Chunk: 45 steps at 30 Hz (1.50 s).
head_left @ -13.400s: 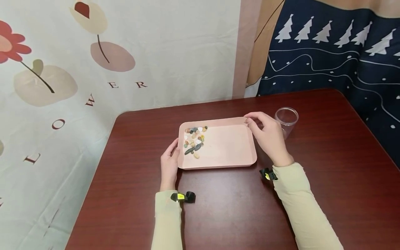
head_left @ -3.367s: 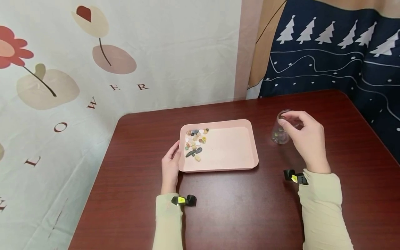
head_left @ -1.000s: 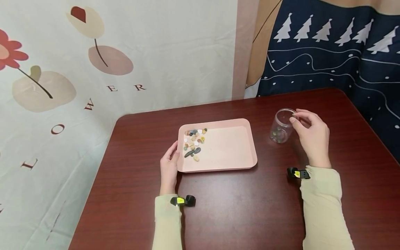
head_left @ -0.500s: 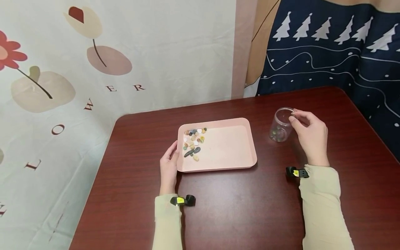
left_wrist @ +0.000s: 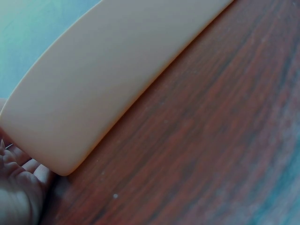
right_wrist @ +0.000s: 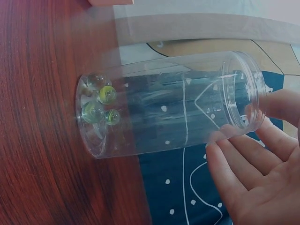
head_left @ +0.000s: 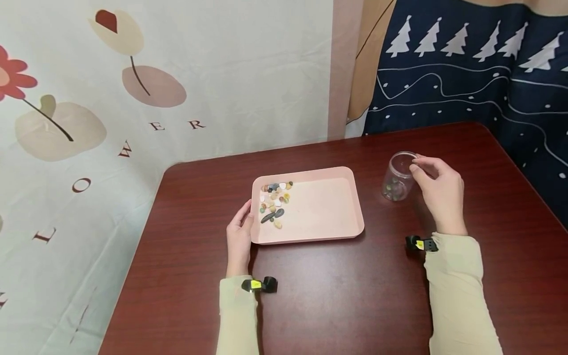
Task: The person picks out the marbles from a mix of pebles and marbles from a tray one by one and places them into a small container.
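A pink tray (head_left: 324, 212) lies mid-table with several small coloured pebbles (head_left: 275, 201) bunched in its far left part. My left hand (head_left: 239, 235) rests flat on the table against the tray's left edge, fingers straight. The left wrist view shows only the palm (left_wrist: 16, 187) beside the tray's rounded corner (left_wrist: 108, 79). To the right stands a clear plastic jar (head_left: 398, 176) with several glass marbles (right_wrist: 101, 105) at its bottom. My right hand (head_left: 438, 192) pinches the jar's rim lightly, thumb on one side and fingertips (right_wrist: 225, 150) on the other.
The dark red wooden table (head_left: 337, 296) meets a flower-print cloth at the back left and a navy tree-print cloth (head_left: 466, 74) at the back right. Small black clips (head_left: 259, 284) sit at both wrists.
The right hand has left the tray's far right corner for the jar, which was empty and now holds marbles. Over the last second it has hardly moved. The left hand stays put.
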Tool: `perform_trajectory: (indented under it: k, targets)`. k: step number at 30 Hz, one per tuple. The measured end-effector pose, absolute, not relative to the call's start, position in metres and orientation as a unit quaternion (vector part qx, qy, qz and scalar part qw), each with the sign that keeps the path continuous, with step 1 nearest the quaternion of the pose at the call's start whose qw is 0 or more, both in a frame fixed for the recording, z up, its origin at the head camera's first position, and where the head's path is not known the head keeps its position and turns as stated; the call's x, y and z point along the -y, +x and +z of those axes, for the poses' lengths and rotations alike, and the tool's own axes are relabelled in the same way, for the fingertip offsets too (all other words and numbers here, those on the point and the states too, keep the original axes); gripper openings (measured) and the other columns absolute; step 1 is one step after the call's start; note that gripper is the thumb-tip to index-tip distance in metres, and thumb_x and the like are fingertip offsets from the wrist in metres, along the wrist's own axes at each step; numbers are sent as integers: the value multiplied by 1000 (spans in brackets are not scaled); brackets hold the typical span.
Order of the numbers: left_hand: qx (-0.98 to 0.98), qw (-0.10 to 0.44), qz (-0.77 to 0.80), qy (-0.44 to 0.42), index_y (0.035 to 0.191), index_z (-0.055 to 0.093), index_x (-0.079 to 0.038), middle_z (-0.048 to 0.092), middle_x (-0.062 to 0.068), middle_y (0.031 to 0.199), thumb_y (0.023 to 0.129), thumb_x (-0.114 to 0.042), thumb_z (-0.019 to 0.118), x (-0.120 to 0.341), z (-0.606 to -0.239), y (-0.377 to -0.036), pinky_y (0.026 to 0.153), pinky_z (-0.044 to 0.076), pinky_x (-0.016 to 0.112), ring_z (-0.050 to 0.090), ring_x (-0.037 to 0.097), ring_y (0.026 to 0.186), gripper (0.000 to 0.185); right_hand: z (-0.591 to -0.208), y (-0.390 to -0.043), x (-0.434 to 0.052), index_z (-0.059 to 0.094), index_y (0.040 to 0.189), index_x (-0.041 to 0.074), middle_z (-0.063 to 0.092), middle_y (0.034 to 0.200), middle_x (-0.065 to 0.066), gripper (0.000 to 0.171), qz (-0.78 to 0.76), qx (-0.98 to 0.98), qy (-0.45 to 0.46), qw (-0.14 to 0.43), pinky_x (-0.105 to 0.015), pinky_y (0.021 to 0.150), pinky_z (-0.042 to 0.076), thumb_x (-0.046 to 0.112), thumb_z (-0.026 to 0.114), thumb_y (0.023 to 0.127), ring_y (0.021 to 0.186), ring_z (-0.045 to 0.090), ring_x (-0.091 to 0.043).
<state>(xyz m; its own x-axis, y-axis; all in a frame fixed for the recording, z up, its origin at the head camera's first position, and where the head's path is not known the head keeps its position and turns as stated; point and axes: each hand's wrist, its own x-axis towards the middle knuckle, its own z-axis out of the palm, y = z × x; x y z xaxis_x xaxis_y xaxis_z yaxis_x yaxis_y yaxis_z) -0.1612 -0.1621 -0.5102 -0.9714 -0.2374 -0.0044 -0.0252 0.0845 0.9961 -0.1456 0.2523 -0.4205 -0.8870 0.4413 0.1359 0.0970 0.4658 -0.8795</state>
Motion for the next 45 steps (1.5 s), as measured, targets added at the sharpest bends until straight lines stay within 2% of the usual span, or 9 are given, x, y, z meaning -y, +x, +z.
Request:
perform_trajectory:
  k: [33, 45]
  targets:
    - [734, 75, -669, 90, 121, 56, -25, 52, -10, 123, 92, -14, 49, 161, -508, -161, 93, 39, 26, 45, 4, 114, 32, -421, -146, -253, 63, 112, 19, 56, 120, 5, 36, 487, 842, -151, 175, -15, 75, 44, 41, 56, 85, 106, 52, -8]
    - [733, 80, -669, 88, 121, 56, -26, 52, -9, 123, 91, -16, 50, 161, -510, -161, 90, 41, 28, 48, 7, 111, 32, -417, -145, -251, 64, 111, 18, 56, 119, 7, 34, 476, 842, -155, 201, -16, 79, 44, 38, 55, 86, 104, 54, -7]
